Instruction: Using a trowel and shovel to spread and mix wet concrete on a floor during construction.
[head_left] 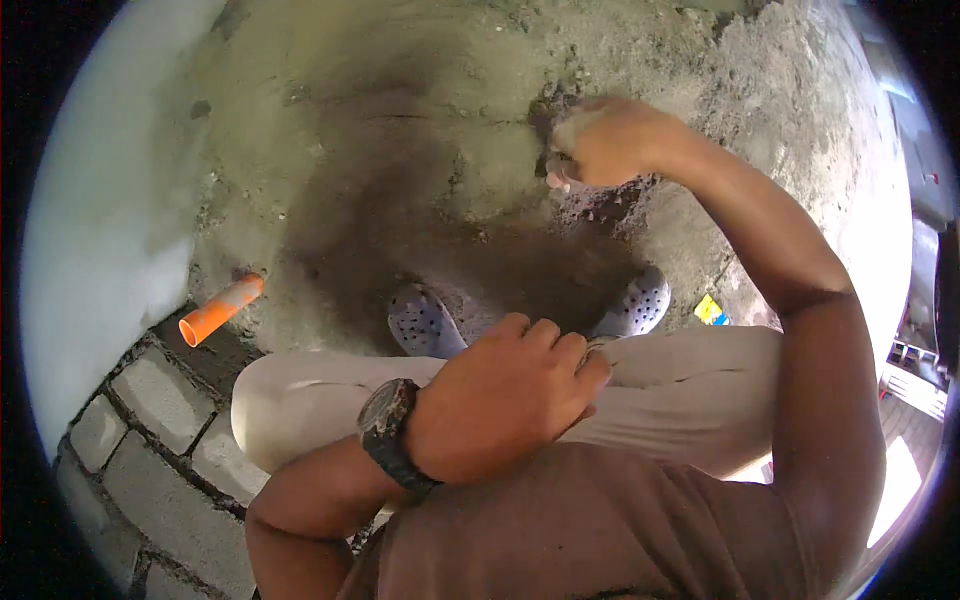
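head view shows me the right hand (615, 140) out over the ground, with its fingers curled in. it is a bit blurry, so i can't tell if it has hold of anything. the loose dark dirt (605, 210) is right by it, crumbly and in a small heap. from far off here, i see the left hand (505, 395) over the lap, knuckles up and fingers bent. its palm is hidden, so i can't tell if it holds something. a dark watch (388, 415) is on that wrist. under the left hand are pale pants (680, 380). past the knees i see two gray shoes (425, 320) with little holes, well apart on the brown ground (400, 100). a small yellow and blue scrap (711, 310) is near the right shoe. over on the left, an orange pipe (222, 310) lies slanted near gray stone blocks (165, 490) and a pale wall (110, 200).
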